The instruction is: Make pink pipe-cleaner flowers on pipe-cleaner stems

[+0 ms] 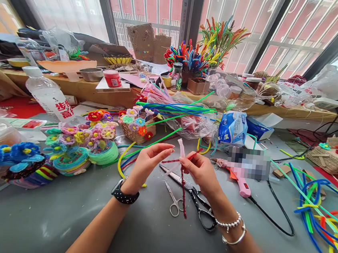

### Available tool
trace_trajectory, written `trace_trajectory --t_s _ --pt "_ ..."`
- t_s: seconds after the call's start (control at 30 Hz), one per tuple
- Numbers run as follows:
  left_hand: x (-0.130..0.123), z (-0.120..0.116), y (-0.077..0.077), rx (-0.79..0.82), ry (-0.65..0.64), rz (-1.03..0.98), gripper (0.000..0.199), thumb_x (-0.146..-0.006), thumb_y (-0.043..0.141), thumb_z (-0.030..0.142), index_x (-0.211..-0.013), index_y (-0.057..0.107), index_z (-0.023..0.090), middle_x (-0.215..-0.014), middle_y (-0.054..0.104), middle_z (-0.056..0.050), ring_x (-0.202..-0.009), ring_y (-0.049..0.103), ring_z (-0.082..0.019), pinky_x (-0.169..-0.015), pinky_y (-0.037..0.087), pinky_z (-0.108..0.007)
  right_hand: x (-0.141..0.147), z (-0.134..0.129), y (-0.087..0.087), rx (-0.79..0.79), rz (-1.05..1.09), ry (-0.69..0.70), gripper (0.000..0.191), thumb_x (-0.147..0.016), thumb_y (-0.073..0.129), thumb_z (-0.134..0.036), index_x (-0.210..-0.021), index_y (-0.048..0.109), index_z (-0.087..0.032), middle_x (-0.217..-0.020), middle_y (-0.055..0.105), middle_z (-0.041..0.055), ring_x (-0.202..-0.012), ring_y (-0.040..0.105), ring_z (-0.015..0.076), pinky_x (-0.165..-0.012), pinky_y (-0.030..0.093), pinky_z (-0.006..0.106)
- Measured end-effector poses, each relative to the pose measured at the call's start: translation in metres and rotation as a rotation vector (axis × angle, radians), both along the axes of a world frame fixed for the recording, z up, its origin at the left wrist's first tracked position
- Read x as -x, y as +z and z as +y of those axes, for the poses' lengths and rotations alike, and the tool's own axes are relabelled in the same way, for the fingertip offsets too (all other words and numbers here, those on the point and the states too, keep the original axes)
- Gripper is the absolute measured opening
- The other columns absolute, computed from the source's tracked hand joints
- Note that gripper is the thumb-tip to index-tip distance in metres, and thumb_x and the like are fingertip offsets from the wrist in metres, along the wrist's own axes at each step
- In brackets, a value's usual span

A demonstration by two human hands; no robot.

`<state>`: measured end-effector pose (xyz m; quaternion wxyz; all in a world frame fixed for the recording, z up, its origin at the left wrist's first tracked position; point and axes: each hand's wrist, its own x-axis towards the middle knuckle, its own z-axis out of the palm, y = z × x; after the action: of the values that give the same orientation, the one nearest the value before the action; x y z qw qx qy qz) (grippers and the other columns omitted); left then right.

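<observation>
Between the thumb and fingers of my right hand [202, 172] are dark red pipe cleaners [184, 188] and a pale pink one [181, 147]. One red end hangs down over the table; another length runs left toward my other hand. My left hand [149, 160] faces it, thumb and fingertips brought together in a pinch; what lies between them, if anything, is too small to tell. A red stem passes behind this hand. Under my hands lie small silver scissors [175, 201] and larger black-handled scissors [199, 206].
Pipe-cleaner flower baskets [72, 152] stand at left, near a plastic bottle [51, 96]. A pink glue gun [243, 184] with a black cord lies at right, beside loose coloured pipe cleaners [315, 202]. Behind are a tissue pack [233, 127] and a cluttered sill [148, 96].
</observation>
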<state>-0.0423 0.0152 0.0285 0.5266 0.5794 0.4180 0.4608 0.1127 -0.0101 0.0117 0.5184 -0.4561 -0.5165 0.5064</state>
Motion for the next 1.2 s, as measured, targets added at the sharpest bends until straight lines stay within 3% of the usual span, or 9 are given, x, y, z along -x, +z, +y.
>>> trace_trajectory --t_s 0.13,0.23,0.43,0.8,1.07,1.2 --pt "-0.001 -0.005 0.005 -0.033 -0.028 0.074 0.023 -0.063 0.065 0.034 -0.072 0.061 0.013 -0.068 0.061 -0.001 -0.062 0.055 -0.012 -0.058 0.043 -0.021 0.008 -0.007 0.000 -0.060 -0.275 0.078 0.023 -0.070 0.058 -0.036 -0.062 0.053 -0.015 -0.055 0.051 -0.0022 -0.051 0.042 0.0088 -0.048 0.032 0.021" --pt "-0.002 -0.007 0.005 -0.063 -0.045 0.111 0.019 -0.064 0.064 0.032 -0.067 0.059 0.013 -0.058 0.055 0.003 -0.054 0.049 -0.008 -0.051 0.040 -0.018 0.013 -0.010 0.001 -0.114 -0.341 0.060 0.023 -0.070 0.057 -0.036 -0.061 0.054 -0.015 -0.056 0.051 -0.0021 -0.052 0.042 0.0090 -0.049 0.032 0.021" --pt "0.002 0.002 -0.003 0.041 -0.082 -0.025 0.017 -0.061 0.067 0.027 -0.071 0.063 0.014 -0.065 0.062 0.001 -0.060 0.055 -0.009 -0.059 0.045 -0.020 0.011 -0.007 -0.001 -0.068 -0.212 0.007 0.024 -0.071 0.057 -0.038 -0.063 0.052 -0.016 -0.054 0.047 -0.0034 -0.050 0.039 0.0083 -0.047 0.030 0.020" --pt "0.008 0.014 -0.009 0.372 -0.208 -0.249 0.029 -0.056 0.073 0.019 -0.082 0.060 0.014 -0.068 0.065 -0.001 -0.061 0.060 -0.009 -0.064 0.047 -0.021 0.016 -0.007 0.001 0.008 0.181 0.078 0.019 -0.068 0.061 -0.031 -0.061 0.052 -0.016 -0.053 0.050 -0.0046 -0.052 0.045 0.0074 -0.054 0.036 0.020" --pt "0.012 0.013 -0.005 0.296 -0.155 -0.245 0.031 -0.060 0.069 0.024 -0.089 0.061 0.016 -0.084 0.065 -0.003 -0.076 0.059 -0.013 -0.073 0.044 -0.024 0.013 -0.006 0.000 0.022 -0.022 0.116 0.026 -0.069 0.059 -0.039 -0.061 0.050 -0.016 -0.054 0.050 -0.0034 -0.052 0.044 0.0086 -0.052 0.035 0.021" --pt "0.014 0.011 -0.001 0.147 -0.157 -0.025 0.022 -0.065 0.064 0.031 -0.079 0.063 0.015 -0.080 0.064 -0.003 -0.072 0.057 -0.012 -0.070 0.042 -0.023 0.014 -0.007 -0.003 0.003 -0.214 0.179 0.028 -0.069 0.058 -0.041 -0.061 0.050 -0.016 -0.052 0.047 -0.0038 -0.048 0.039 0.0083 -0.047 0.029 0.021"
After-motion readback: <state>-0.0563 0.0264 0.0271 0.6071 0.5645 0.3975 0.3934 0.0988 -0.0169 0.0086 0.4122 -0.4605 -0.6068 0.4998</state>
